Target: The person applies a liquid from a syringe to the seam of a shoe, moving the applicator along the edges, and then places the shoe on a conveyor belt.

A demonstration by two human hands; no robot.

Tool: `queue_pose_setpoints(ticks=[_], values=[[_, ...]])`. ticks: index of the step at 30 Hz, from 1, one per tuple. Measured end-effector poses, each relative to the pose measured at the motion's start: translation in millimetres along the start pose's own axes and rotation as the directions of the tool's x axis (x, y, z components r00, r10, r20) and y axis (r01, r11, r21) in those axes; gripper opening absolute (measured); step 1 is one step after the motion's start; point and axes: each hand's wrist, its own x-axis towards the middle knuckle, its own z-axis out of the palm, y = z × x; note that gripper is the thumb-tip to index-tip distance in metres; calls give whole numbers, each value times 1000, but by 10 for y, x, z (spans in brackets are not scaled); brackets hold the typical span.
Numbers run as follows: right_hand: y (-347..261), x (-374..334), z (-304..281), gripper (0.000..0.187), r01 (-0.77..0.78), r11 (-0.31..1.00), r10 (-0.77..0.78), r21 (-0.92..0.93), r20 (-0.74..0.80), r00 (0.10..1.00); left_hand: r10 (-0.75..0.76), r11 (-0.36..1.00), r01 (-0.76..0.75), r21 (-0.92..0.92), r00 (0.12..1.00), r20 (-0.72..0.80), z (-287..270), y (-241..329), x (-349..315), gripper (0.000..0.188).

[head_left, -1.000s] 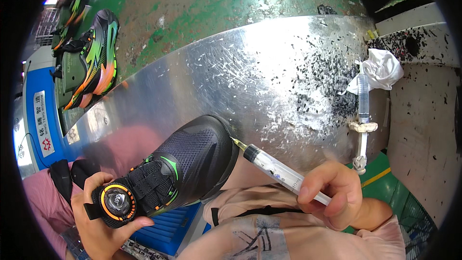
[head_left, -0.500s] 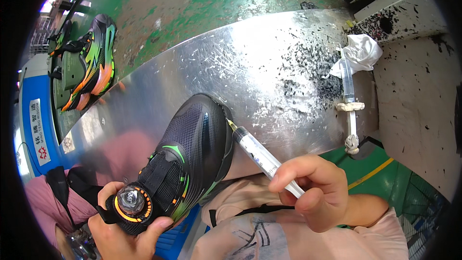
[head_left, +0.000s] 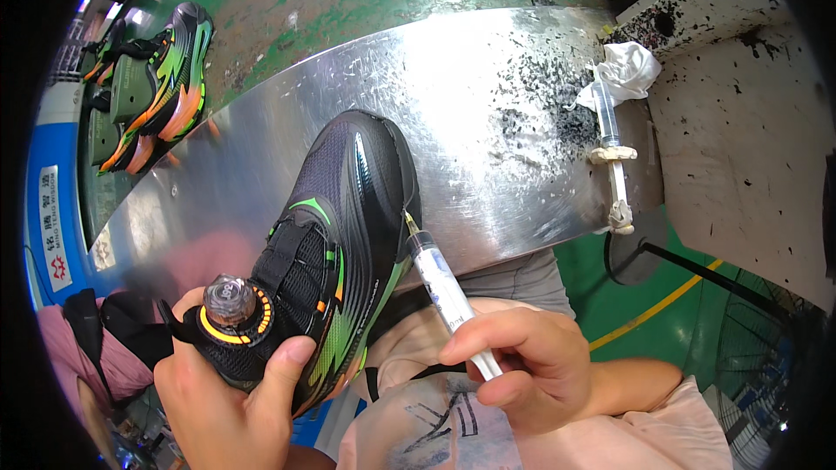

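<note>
Black sports shoe [head_left: 348, 235] with green accents and a round dial closure is held over the near edge of a curved, scratched metal worktop [head_left: 488, 96], its toe resting on the metal and its heel gripped in the left hand [head_left: 226, 392], whose fingers are wrapped closed around the heel below the dial. A clear syringe [head_left: 444, 283] is pinched between the closed fingers of the right hand [head_left: 531, 365], and its needle tip is set against the shoe's side seam near the sole. Open metal surface is left to the right of the toe and behind it, up to the far edge where green floor begins. Further right, a patch of black specks is spread on the metal, and a second syringe [head_left: 612, 157] with a crumpled white cloth [head_left: 629, 68] at its upper end lies near the right edge, well apart from the shoe. At far left, more green and orange shoes [head_left: 157, 78] are stacked beyond the worktop.
</note>
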Motion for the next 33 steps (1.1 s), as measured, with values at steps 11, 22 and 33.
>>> queue_pose_setpoints(ticks=[11, 22, 33], values=[[3, -225, 156, 40, 94, 980, -76, -177, 108, 991, 42, 998, -46, -46, 995, -88, 86, -87, -47, 29], [-219, 314, -279, 36, 351, 754, -314, -555, 166, 935, -180, 839, 134, -528, 983, -37, -101, -809, 56, 39], [-248, 290, -1197, 35, 67, 36, -183, -997, 59, 981, 596, 717, -576, 393, 799, 84, -620, -256, 197, 76]])
